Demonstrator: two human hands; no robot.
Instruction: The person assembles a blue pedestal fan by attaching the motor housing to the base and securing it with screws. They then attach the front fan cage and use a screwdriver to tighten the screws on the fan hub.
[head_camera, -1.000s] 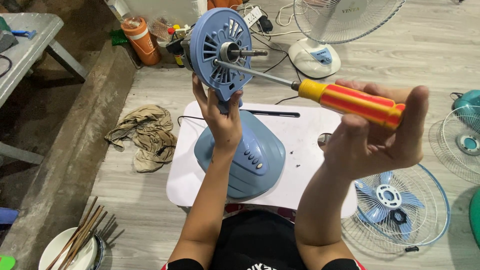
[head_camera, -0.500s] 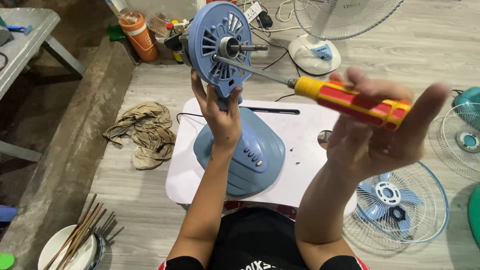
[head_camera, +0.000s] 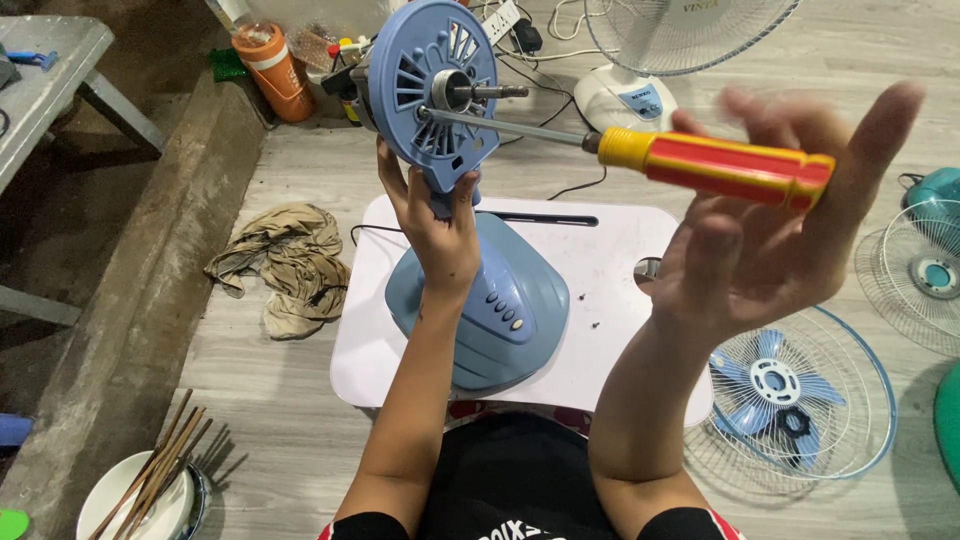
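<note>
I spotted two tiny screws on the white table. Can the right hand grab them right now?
Probably not right away. The right hand is up in the air with the screwdriver across its palm. The screws lie in the open on the white table, so nothing blocks them.

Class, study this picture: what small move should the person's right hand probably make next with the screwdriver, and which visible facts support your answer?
Probably close the fingers around the handle again. The right hand is spread open, with the screwdriver resting across it rather than gripped, while its tip sits against the blue motor housing, which the left hand steadies from below. A loose tool could slip off.
</note>
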